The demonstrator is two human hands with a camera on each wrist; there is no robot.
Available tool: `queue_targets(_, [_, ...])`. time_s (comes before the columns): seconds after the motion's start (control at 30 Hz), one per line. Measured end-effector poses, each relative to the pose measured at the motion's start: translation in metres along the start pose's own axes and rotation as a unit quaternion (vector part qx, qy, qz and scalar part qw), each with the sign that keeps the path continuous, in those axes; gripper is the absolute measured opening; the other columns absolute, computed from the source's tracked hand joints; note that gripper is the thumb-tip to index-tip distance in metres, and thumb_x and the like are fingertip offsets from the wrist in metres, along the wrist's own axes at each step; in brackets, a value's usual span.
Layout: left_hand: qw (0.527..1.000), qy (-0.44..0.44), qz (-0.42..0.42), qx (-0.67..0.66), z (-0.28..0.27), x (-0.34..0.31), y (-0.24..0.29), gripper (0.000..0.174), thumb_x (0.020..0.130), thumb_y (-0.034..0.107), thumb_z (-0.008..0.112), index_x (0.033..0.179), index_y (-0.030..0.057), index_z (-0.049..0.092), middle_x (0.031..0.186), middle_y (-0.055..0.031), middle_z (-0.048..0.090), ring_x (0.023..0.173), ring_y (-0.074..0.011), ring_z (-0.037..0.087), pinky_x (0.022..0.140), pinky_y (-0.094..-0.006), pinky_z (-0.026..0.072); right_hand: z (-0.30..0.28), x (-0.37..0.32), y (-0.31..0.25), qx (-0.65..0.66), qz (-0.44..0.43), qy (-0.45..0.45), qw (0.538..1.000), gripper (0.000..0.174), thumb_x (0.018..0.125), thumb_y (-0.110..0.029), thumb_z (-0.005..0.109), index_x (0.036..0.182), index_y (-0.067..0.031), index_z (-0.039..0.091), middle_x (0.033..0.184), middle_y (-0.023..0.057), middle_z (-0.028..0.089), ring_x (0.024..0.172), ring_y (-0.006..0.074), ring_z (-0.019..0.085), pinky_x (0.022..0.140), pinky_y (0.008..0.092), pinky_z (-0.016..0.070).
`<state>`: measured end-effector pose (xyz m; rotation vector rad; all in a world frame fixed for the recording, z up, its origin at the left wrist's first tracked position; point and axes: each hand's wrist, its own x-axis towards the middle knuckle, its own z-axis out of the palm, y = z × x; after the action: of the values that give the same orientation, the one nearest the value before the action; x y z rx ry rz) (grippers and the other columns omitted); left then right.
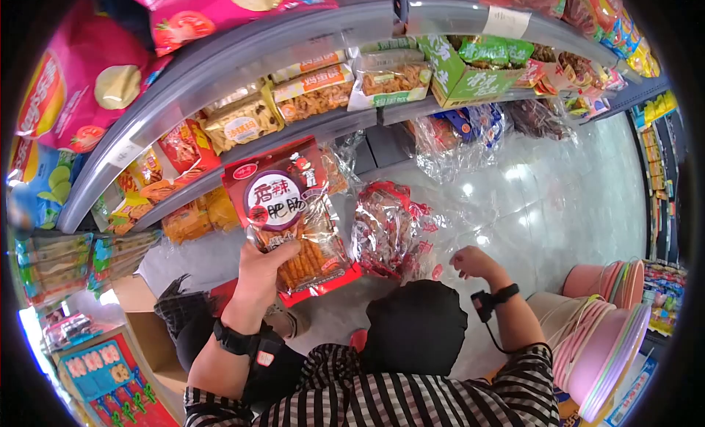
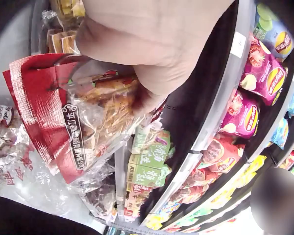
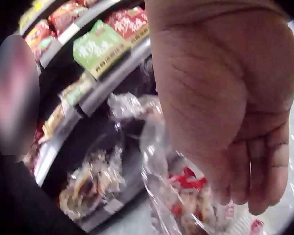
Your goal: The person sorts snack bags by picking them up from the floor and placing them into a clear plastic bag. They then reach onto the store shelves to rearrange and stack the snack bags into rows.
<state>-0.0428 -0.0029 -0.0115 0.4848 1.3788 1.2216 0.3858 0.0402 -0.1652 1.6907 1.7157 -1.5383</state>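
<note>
While the left hand (image 1: 258,269) grips a red snack pack (image 1: 288,207) by its lower edge, up before the shelves (image 1: 323,126), the right hand (image 1: 474,262) hangs relaxed and empty beside a clear bag (image 1: 389,232) of red packets.
</note>
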Motion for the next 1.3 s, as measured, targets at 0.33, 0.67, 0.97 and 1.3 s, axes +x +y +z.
queue_targets(0.33, [0.998, 0.016, -0.049, 0.047, 0.009, 0.016, -0.013, 0.037, 0.077, -0.008, 0.064, 0.113, -0.0036, 0.057, 0.107, -0.0094, 0.064, 0.093, -0.0174, 0.063, 0.084, -0.0339, 0.0512, 0.071, 0.185, 0.041, -0.041, -0.374, 0.080, 0.923, 0.033, 0.086, -0.016, 0.064, 0.114, -0.0009, 0.057, 0.101, 0.0084, 0.062, 0.096, 0.0170, 0.059, 0.085, 0.0327, 0.0485])
queue_targets(0.67, [0.994, 0.022, -0.077, 0.073, 0.012, 0.024, -0.018, 0.041, 0.077, -0.009, 0.063, 0.116, -0.0027, 0.055, 0.107, -0.0090, 0.064, 0.093, -0.0174, 0.063, 0.084, -0.0335, 0.0514, 0.055, 0.170, -0.072, 0.424, -0.155, 0.092, 0.887, 0.053, 0.082, -0.024, 0.071, 0.124, 0.0018, 0.052, 0.113, 0.0103, 0.063, 0.099, 0.0176, 0.060, 0.086, 0.0321, 0.0492])
queue_targets(0.97, [0.994, 0.016, -0.071, 0.081, 0.011, 0.023, -0.028, 0.042, 0.075, -0.008, 0.066, 0.116, -0.0031, 0.054, 0.107, -0.0092, 0.064, 0.093, -0.0172, 0.063, 0.084, -0.0332, 0.0522, 0.060, 0.239, -0.074, 0.232, -0.145, 0.155, 0.949, 0.056, 0.074, -0.037, 0.075, 0.118, -0.0062, 0.061, 0.111, 0.0147, 0.065, 0.099, 0.0279, 0.063, 0.085, 0.0353, 0.0491])
queue_targets(1.3, [0.996, 0.006, -0.063, 0.066, 0.014, 0.023, -0.025, 0.042, 0.076, -0.008, 0.064, 0.116, -0.0028, 0.054, 0.108, -0.0085, 0.064, 0.094, -0.0180, 0.063, 0.085, -0.0341, 0.0515, 0.041, 0.151, -0.086, 0.398, -0.086, 0.089, 0.909, 0.038, 0.081, -0.023, 0.073, 0.112, -0.0028, 0.066, 0.091, 0.0061, 0.069, 0.080, 0.0148, 0.065, 0.071, 0.0288, 0.0516])
